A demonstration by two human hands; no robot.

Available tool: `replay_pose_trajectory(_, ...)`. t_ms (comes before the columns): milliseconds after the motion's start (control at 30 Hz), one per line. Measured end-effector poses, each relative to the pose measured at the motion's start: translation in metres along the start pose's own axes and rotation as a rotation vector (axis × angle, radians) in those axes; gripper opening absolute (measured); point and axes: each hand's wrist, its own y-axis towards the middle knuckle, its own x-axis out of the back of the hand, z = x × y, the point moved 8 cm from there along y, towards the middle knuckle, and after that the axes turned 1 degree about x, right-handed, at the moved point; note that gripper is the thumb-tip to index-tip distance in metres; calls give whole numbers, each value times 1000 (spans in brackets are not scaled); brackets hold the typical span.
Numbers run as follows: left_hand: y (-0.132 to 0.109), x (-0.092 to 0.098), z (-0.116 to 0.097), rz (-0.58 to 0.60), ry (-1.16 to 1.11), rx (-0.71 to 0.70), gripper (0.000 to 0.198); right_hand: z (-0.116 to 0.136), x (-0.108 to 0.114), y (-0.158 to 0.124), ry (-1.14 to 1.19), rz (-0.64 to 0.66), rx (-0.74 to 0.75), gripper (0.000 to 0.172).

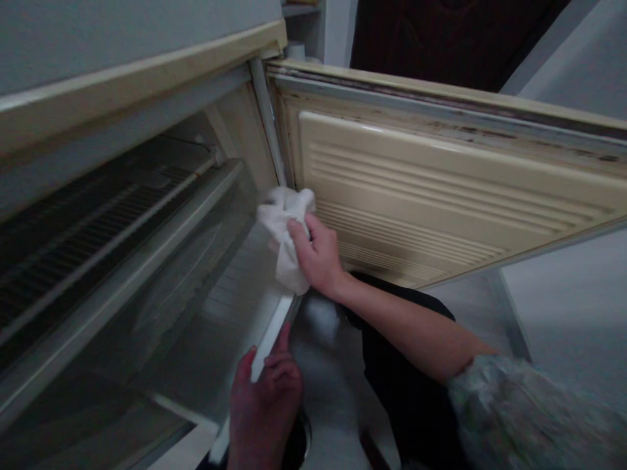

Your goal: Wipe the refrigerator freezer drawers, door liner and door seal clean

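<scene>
At the mouth of an old refrigerator point(117, 98), the right hand point(316, 254) is clenched around a bunched white cloth point(287, 235), its fingers point(298, 230) pressed into the soft, crumpled fabric. The cloth sits just beside the inner face of the opened refrigerator door point(441, 183), near the hinge-side edge, and its lower fold hangs toward the white plastic strip point(272, 336). That strip is a narrow, smooth bar whose long axis slants from the bottom of the view up toward the cloth. The left hand point(264, 411) grasps its lower part, with fingers point(279, 365) curled around it.

The door swings out to the right, its long axis running across the view and tilting slightly downward. Its cream plastic liner is moulded into a raised panel with long parallel ribs, and dark, rust-like stains mottle the worn upper edge. Inside the cabinet, a dark slatted grille point(73, 228) lies along the left side, with a pale metal rail point(147, 219) running diagonally along it. A translucent plastic panel point(186, 281) slopes below that rail. The right forearm emerges from a fuzzy grey-green sleeve point(529, 411), and a black garment point(406, 365) lies beneath the arm. Beyond the door's top edge stands a dark wooden door point(441, 32), and a grey floor point(563, 307) spreads at lower right.
</scene>
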Motion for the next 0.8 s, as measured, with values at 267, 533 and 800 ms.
replay_pose_trajectory(267,14,-35,-63,96,-12,-134,50,-42,39,31,57,-254,33,42)
replay_pose_trajectory(533,16,-53,-104,11,66,-247,43,-44,44,31,58,-190,56,45)
replay_pose_trajectory(800,22,-70,-136,186,147,-466,55,-50,42,32,-29,-94,51,43)
